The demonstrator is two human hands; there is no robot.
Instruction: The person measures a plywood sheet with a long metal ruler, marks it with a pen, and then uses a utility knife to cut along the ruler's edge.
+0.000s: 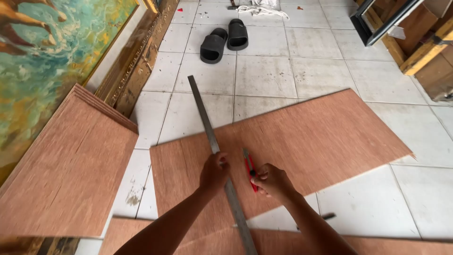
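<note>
Down on tile floor [264,71]: thin plywood sheet [321,137] lying flat, light but floppy, splintery edges. Left hand [213,171] closed over long metal ruler [212,141], pinning it mid-length since steel slides easily. Right hand [272,180] gripping red cutter knife [249,166] by handle, blade against ruler.

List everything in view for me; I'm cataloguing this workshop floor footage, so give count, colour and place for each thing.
plywood sheet: one, reddish brown, flat on the floor at centre, under both hands
metal straightedge: one, grey, laid across that sheet
utility knife: one, red, blade end beside the straightedge
plywood stack: one, reddish brown, at left
plywood piece: one, reddish brown, along the bottom edge
framed painting: one, teal and gold, leaning at upper left
slippers: two, black, top centre
cloth: one, white, top edge
timber pieces: several, brown, upper right
floor tiles: many, white
left hand: one, pressing the straightedge
right hand: one, grip closed on the knife
</note>
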